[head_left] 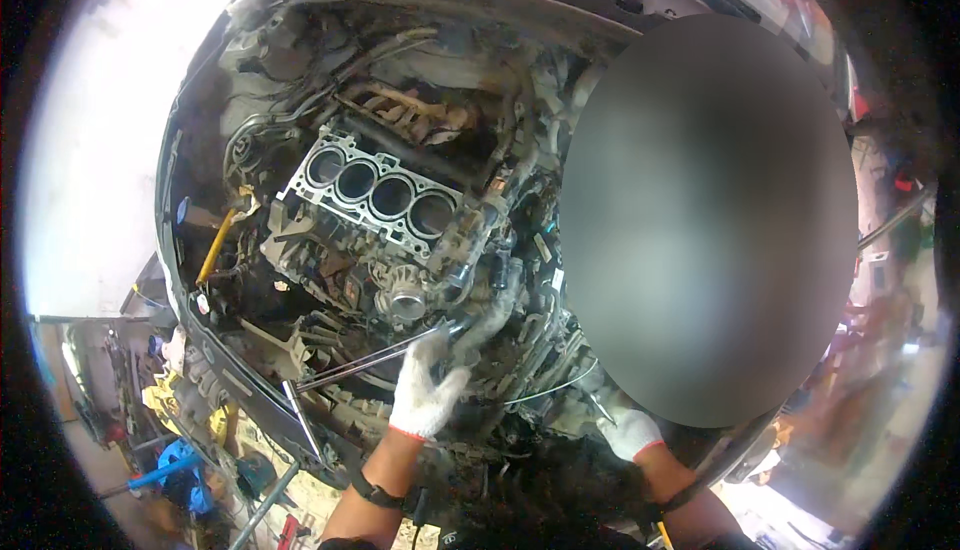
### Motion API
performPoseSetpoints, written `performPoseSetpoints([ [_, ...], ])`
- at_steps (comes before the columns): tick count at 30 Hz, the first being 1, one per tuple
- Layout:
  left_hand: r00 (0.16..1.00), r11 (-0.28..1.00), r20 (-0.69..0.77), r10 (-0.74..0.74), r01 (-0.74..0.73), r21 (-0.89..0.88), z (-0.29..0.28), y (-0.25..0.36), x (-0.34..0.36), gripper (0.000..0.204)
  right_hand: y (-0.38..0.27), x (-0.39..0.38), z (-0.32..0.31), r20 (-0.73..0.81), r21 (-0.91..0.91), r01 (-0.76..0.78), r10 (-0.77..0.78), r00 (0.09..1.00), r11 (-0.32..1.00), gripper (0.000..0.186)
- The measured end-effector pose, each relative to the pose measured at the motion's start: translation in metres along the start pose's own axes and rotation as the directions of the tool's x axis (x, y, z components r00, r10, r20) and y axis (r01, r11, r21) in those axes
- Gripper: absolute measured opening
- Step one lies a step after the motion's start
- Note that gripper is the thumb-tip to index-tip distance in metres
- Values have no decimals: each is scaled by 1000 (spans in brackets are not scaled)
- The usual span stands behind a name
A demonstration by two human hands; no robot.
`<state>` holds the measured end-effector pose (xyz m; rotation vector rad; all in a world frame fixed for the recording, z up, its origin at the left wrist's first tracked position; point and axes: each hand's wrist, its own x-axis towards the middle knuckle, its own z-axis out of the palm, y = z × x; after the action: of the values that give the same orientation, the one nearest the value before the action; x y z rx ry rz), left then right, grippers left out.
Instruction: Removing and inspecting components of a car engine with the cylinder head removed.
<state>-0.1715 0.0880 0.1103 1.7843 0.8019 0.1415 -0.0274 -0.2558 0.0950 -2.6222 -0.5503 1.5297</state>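
Over the front of the engine bay, my left hand point(425, 390), in a white glove, reaches forward with its thumb spread away from its fingers. Its fingertips meet the far end of a long metal bar point(365, 360), which slopes down to the left. A shorter metal handle point(304, 425) crosses that bar's left end near the front edge. Further right, my gloved right hand point(630, 434) is closed around a slim metal tool point(602, 408), whose kind I cannot make out. A thin pale cable point(555, 387) curves beside it.
An engine block point(375, 190) with several open cylinders lies ahead, above a round throttle-body-like part point(405, 298). A yellow-handled tool point(215, 250) leans at the left. Blue cloth point(187, 475) lies beyond the front edge point(270, 400). A blurred oval hides much of the right side.
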Motion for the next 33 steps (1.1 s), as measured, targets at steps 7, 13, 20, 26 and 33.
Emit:
performPoseSetpoints([
  [7, 967, 981, 187, 172, -152, -117, 19, 63, -83, 59, -24, -137, -75, -43, 157, 368, -366, 930, 917, 29],
  [13, 730, 871, 512, 453, -485, -78, 47, 97, -182, 28, -52, -206, -40, -110, 573, 444, -473, 874, 688, 23],
  [20, 985, 884, 88, 151, -95, -458, 64, 112, -264, 44, -104, -263, 27, -182, 925, 312, -469, 864, 216, 8],
  [26, 899, 899, 84, 430, -434, 47, -45, 134, -304, 46, -131, -284, 63, -124, 987, 160, -577, 807, 11, 21],
  [33, 583, 565, 372, 722, -808, 169, -257, 189, -308, 25, -205, -276, 61, -298, 949, 315, -329, 896, -1, 26],
])
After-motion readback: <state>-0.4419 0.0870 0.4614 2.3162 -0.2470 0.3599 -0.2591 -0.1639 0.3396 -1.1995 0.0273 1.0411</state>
